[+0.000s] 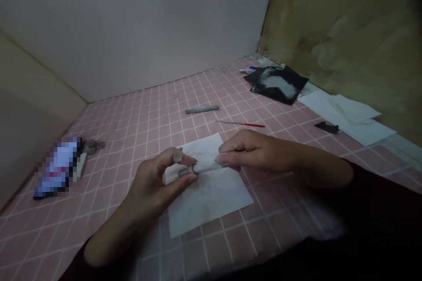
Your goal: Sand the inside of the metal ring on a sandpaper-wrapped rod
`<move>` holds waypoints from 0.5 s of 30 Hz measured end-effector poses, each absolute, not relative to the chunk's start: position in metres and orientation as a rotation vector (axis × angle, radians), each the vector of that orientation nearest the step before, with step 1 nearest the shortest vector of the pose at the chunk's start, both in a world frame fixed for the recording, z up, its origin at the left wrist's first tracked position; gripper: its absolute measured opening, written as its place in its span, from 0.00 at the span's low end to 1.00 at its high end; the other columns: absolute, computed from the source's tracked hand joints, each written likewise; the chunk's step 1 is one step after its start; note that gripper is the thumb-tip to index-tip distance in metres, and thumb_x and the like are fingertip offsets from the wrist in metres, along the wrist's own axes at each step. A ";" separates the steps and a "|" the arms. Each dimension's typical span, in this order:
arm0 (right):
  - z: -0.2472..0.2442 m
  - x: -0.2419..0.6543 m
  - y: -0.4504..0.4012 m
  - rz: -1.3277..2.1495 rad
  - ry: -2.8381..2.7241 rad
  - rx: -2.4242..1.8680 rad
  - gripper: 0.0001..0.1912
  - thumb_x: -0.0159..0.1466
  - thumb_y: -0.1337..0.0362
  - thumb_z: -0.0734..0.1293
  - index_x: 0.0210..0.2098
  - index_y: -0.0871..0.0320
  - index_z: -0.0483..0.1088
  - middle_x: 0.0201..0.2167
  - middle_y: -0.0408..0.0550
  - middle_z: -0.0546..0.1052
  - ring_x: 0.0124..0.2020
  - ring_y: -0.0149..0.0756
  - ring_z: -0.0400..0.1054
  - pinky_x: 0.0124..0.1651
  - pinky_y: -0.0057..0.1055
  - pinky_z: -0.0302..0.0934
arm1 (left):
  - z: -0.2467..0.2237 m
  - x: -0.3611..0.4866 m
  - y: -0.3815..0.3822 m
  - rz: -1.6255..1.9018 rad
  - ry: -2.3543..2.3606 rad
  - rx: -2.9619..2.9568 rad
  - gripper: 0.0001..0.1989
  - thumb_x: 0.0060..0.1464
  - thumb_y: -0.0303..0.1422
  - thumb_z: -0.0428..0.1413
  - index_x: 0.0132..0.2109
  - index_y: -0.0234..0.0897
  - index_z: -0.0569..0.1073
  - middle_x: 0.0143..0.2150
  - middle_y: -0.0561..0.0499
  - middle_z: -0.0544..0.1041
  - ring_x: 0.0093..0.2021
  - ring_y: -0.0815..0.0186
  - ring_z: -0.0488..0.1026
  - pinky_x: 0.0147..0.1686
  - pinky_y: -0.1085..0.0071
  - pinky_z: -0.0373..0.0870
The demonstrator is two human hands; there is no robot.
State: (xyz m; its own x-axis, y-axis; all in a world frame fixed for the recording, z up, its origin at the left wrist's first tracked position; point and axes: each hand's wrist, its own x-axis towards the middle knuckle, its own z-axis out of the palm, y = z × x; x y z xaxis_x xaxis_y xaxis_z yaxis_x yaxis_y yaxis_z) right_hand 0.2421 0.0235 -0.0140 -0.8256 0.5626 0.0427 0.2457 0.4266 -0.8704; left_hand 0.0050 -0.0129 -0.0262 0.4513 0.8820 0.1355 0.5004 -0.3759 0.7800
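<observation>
Over a white paper sheet [214, 199], my left hand [161, 180] pinches a short grey cylindrical piece [185, 171] between thumb and fingers. One of its fingers has a pale wrapping on it. My right hand [253, 151] is closed on a light grey stick [206, 166], whose far end meets the grey piece at my left fingertips. Whether the stick and the piece are joined cannot be made out. The paper lies on a pink checked cloth [132, 131] and has faint dusty smudges below the hands.
Beyond the paper lie a grey bar [201, 109] and a thin red-handled tool [253, 125]. Black sheets [280, 85], white papers [349, 116] and a dark scrap [327, 127] are at right. A blurred-out object [57, 169] and small rings [94, 145] are at left.
</observation>
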 end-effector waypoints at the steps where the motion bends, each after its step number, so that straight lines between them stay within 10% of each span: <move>1: -0.014 0.242 0.024 1.356 -2.348 -0.707 0.19 0.66 0.61 0.59 0.20 0.62 0.62 0.17 0.37 0.58 0.21 0.23 0.53 0.27 0.24 0.47 | -0.026 0.005 -0.013 0.732 1.150 2.033 0.08 0.54 0.33 0.59 0.42 0.43 0.71 0.42 0.52 0.77 0.46 0.62 0.73 0.44 0.67 0.69; 15: -0.017 0.238 0.023 1.362 -2.326 -0.746 0.18 0.66 0.62 0.58 0.21 0.62 0.62 0.17 0.37 0.59 0.21 0.23 0.54 0.28 0.25 0.48 | -0.023 0.006 -0.014 0.644 1.177 2.134 0.08 0.56 0.34 0.58 0.43 0.42 0.70 0.40 0.53 0.77 0.41 0.64 0.75 0.39 0.70 0.71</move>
